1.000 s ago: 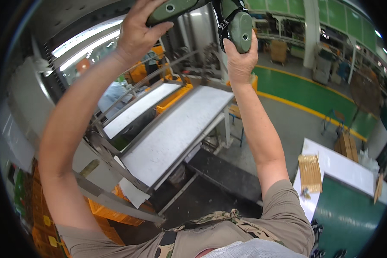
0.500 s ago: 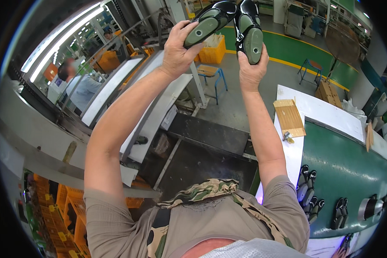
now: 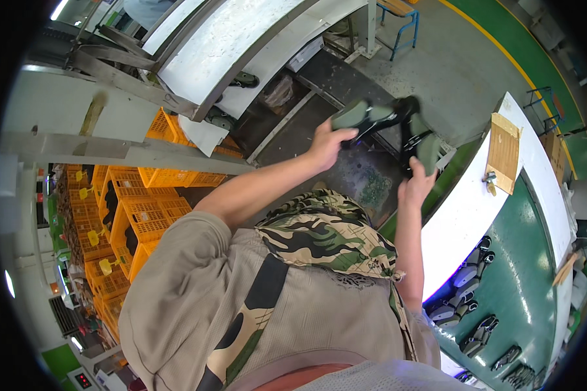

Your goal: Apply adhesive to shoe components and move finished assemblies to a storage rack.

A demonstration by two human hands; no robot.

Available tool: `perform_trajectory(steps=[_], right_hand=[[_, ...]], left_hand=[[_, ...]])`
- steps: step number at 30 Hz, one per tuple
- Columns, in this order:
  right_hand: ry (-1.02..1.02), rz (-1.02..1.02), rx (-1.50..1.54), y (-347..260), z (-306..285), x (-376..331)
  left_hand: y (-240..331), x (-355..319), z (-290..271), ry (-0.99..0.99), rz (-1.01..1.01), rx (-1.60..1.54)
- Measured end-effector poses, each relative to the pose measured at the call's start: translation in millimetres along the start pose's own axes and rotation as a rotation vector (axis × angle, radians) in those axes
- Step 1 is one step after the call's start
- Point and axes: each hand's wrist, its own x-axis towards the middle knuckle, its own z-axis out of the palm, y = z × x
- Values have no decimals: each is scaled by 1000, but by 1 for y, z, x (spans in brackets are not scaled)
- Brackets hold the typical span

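Fingers, left hand (image 3: pixel 326 148): wrapped round the heel end of one black shoe (image 3: pixel 353 113), thumb pressed to its grey-green sole.
Fingers, right hand (image 3: pixel 417 187): closed narrow on the heel end of the second shoe (image 3: pixel 428 151).
Pair: held clear of the floor, soles turned largely upward. Each is taken by the heel, presumably so that straps and toes are left uncovered. The toe ends are brought together; whether they touch cannot be told through the blur.

Clock face centred on the pair, 12 at the top of the view:
7 o'clock: camouflage apron (image 3: pixel 326 228), tied at the body, likely as protection for the shirt.
Between 4 and 5: green table (image 3: pixel 518 267), white-edged.
5 o'clock: black shoes (image 3: pixel 466 277), laid in groups on it, apparently sorted by pair.
3 o'clock: cardboard piece (image 3: pixel 504 150), laid flat on the white edge.
Between 8 and 9: orange crates (image 3: pixel 151 218), stacked, probably to save floor.
10 o'clock: white shelf (image 3: pixel 225 42), metal-framed.
12 o'clock: stool (image 3: pixel 396 9).
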Motion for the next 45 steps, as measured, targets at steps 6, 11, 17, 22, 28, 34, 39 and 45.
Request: perform_trajectory(steps=[6, 11, 17, 22, 28, 34, 39, 45], right_hand=[[-171, 248, -40, 122, 22, -8], [-401, 286, -15, 197, 161, 32], [-567, 219, -221, 296, 343, 83], [-890, 74, -725, 333, 257, -1], [-679, 547, -922, 243, 45, -19], [-422, 220, -1033, 124, -90, 26], [-39, 217, -977, 9, -182, 2], [227, 269, -665, -28, -243, -48]], left_hand=[[11, -84, -139, 380, -258, -42], [64, -151, -190, 337, -129, 218], [148, -175, -120, 224, -27, 93], [208, -149, -39, 238, 238, -193], [291, -38, 12, 260, 716, -211], [349, 8, -104, 561, 434, 123], [203, -5, 33, 327, 891, 597], [-43, 18, 213, -780, -37, 844]])
